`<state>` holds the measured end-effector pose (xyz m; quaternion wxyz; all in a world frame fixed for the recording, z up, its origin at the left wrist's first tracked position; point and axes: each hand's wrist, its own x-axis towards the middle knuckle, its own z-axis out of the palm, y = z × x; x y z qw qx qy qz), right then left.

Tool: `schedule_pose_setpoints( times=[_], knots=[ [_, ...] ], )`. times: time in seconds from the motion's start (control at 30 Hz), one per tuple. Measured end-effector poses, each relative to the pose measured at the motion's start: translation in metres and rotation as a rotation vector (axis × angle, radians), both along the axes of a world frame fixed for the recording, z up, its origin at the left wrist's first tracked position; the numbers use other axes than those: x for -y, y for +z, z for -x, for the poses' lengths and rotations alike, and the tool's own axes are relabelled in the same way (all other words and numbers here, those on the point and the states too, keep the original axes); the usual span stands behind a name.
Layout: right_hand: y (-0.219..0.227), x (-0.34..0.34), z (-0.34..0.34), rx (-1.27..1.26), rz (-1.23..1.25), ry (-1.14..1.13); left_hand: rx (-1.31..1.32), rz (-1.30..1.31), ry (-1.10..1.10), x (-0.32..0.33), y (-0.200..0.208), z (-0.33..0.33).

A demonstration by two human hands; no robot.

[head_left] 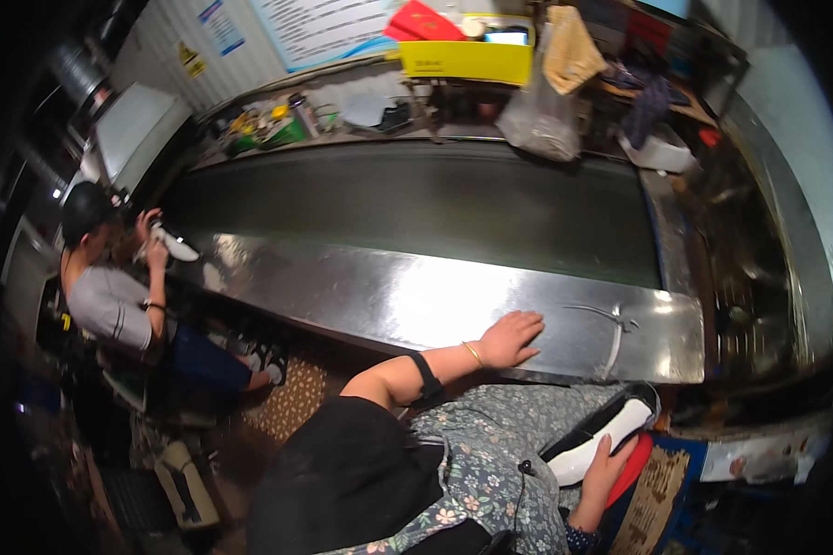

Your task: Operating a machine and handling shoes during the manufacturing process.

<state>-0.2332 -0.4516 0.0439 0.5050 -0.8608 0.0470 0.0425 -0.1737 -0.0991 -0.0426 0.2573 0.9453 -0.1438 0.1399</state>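
Note:
My left hand (pixel 509 339) rests palm down on the shiny steel table edge (pixel 370 287), fingers stretched out and nothing held. Beyond its fingertips lies a thin metal tool (pixel 614 338) with a curved handle and a small hammer-like head. In my right hand (pixel 606 476), at my lap, is a black and white shoe (pixel 604 435), tilted, with the fingers around its lower side. The far side of my grip is hidden by the shoe. A floral apron (pixel 491 444) covers my lap beneath it.
A dark conveyor belt (pixel 407 199) runs behind the steel strip. At the left a seated co-worker (pixel 111 296) holds another white and black shoe (pixel 176 242). A yellow box (pixel 467 62), plastic bag (pixel 543 120) and white bin (pixel 659 150) stand behind. A worn board (pixel 652 499) is at my right.

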Motion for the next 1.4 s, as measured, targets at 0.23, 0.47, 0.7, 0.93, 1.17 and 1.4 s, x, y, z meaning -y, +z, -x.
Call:
schedule_pose_setpoints(
  times=[0.23,0.47,0.7,0.93,1.17,1.4],
  knots=[
    [0.002,-0.004,-0.008,0.103,0.009,0.093,-0.049,-0.066,0.137,0.021,0.016,0.004],
    [0.006,-0.009,-0.012,0.127,0.034,0.123,-0.060,-0.096,0.132,0.020,0.022,0.008],
    [0.007,-0.012,-0.010,0.211,0.083,0.125,-0.085,-0.123,0.130,0.020,0.024,0.007],
    [0.006,-0.011,-0.010,0.174,0.050,0.090,-0.083,-0.118,0.118,0.020,0.022,0.003],
    [0.000,-0.006,-0.010,0.159,0.000,0.093,-0.083,-0.121,0.126,0.020,0.020,0.005],
    [-0.012,0.001,-0.012,0.130,-0.019,0.088,-0.076,-0.130,0.126,0.021,0.020,0.004]
  ],
)
